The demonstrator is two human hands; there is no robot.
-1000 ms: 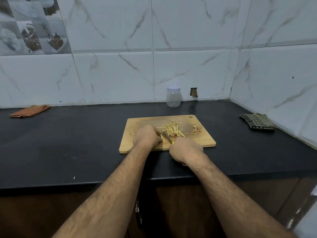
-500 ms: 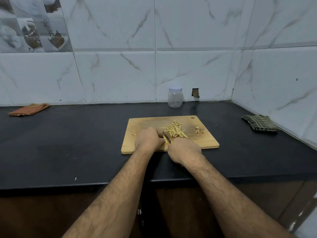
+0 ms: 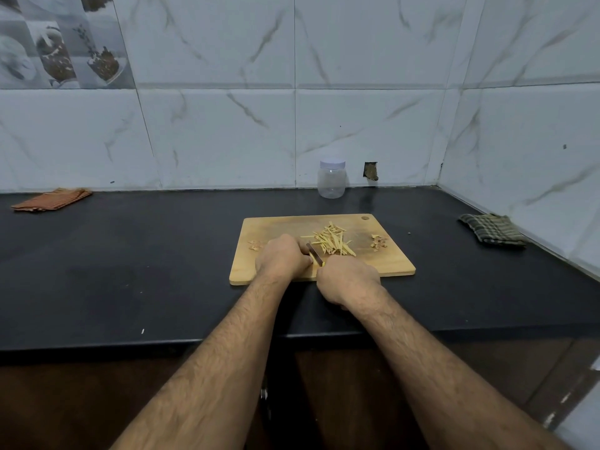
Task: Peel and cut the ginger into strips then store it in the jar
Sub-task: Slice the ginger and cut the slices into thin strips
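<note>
Nearest you, the black counter (image 3: 130, 280) ends in a straight front edge with dark cabinet fronts below it, and both your forearms cross that edge toward the wooden cutting board (image 3: 394, 264). The board lies a little back from the edge, with bare counter to its left and right. Your right hand (image 3: 347, 279) sits at the board's near edge, fingers curled round the handle of the knife (image 3: 315, 254), whose blade points away over the wood. Your left hand (image 3: 281, 258) rests just left of the blade with fingers curled down on a piece of ginger you can barely see beneath them. Just beyond the blade lies the pile of ginger strips (image 3: 332, 243); small peel scraps (image 3: 378, 241) lie toward the board's right side, and more at its left. Farther right, a folded green cloth (image 3: 492, 228) lies against the side wall. At the far left lies an orange cloth (image 3: 52, 199). The lidded clear jar (image 3: 331, 178) stands at the back wall.
</note>
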